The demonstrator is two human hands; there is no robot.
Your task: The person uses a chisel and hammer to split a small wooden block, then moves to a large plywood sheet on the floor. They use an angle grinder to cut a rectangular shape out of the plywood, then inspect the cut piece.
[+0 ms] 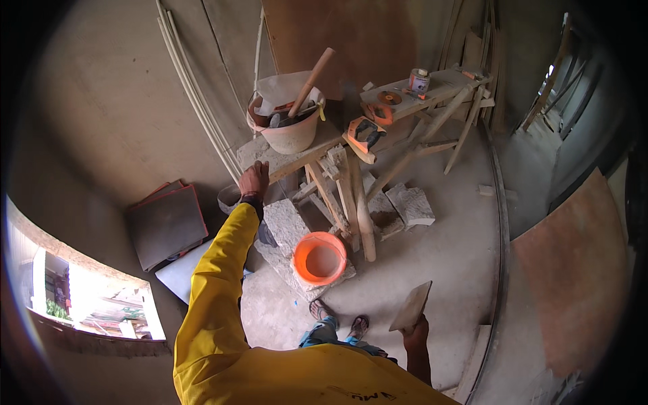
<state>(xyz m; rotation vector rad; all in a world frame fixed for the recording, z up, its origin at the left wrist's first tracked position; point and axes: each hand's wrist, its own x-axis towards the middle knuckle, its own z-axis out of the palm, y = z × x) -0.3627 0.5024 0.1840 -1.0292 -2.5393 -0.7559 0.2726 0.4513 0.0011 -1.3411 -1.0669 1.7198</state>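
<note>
My left arm, in a yellow sleeve, reaches forward to the near left end of the wooden bench point(297, 159). There my left hand point(254, 180) is closed beside the bench's corner; whatever its fingers grip, if anything, is hidden. Low on the right, my right hand point(415, 332) grips a flat, greyish rectangular plastering trowel point(410, 308), held tilted with its broad face showing and its handle out of sight. Between my arms an orange bucket point(319, 258) with greyish-brown contents stands on a pale rough slab point(285, 219) in front of my feet.
On the bench are a pale bucket point(291, 138) of tools with a wooden handle sticking out, an orange-handled saw point(364, 135), a cutting disc point(389, 98) and a tin point(419, 81). Broken blocks point(410, 204) lie beneath. Dark red-edged panels point(169, 226) lean left; a brown board point(574, 270) stands right.
</note>
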